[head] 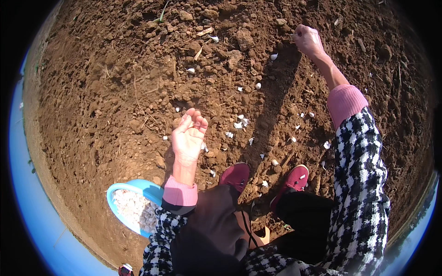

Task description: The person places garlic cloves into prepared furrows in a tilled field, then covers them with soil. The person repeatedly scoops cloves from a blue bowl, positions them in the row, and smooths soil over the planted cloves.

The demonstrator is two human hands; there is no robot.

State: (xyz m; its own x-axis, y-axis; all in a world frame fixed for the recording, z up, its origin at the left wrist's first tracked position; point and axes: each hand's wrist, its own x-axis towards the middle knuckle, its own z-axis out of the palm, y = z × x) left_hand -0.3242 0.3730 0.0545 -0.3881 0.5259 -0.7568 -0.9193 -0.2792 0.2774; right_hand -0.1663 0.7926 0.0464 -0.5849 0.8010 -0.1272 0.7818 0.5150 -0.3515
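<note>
My left hand is palm up above the soil, its fingers curled inward. Whether anything lies under those fingers is unclear. My right hand reaches far forward, low over the soil, its fingers bunched together. A tiny pale tip shows at them; I cannot tell whether it is a clove or a nail. A garlic clove lies on the ground just left of that hand, and another clove is nearer me. Beside my left forearm, a blue plastic basin holds many peeled-apart garlic cloves.
Cloddy brown soil with dry straw spreads all around. White garlic skins and more cloves are scattered before my red shoes. An orange-tan object shows between my legs. A distant person is at the lower left rim.
</note>
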